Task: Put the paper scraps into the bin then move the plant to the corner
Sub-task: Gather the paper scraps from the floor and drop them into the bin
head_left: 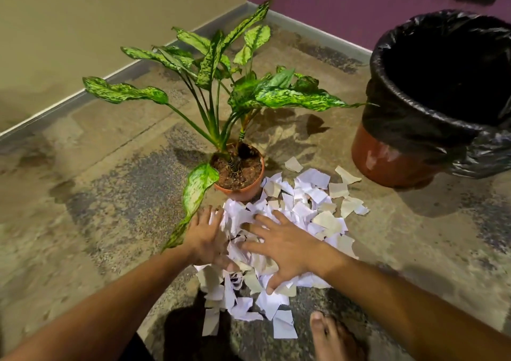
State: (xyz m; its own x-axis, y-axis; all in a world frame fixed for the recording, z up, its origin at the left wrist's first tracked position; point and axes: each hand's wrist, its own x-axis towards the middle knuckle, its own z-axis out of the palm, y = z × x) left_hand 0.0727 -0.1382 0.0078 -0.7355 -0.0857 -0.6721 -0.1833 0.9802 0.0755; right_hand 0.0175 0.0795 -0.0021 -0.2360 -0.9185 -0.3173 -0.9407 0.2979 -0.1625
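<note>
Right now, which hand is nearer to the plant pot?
The left hand. It rests on the paper scraps just below the terracotta plant pot, by the drooping leaf. The right hand lies spread on the scraps lower and further right of the pot.

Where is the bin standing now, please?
In the head view, the bin stands on the floor at the right, by the purple wall, right of the plant.

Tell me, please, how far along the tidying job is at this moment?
Nothing looks finished yet. The paper scraps all lie on the floor beside the plant, and the bin shows only its dark liner inside. In hand: the left hand and right hand rest spread on the pile, apparently gathering it. Left: binning the scraps, then moving the plant to the corner.
</note>
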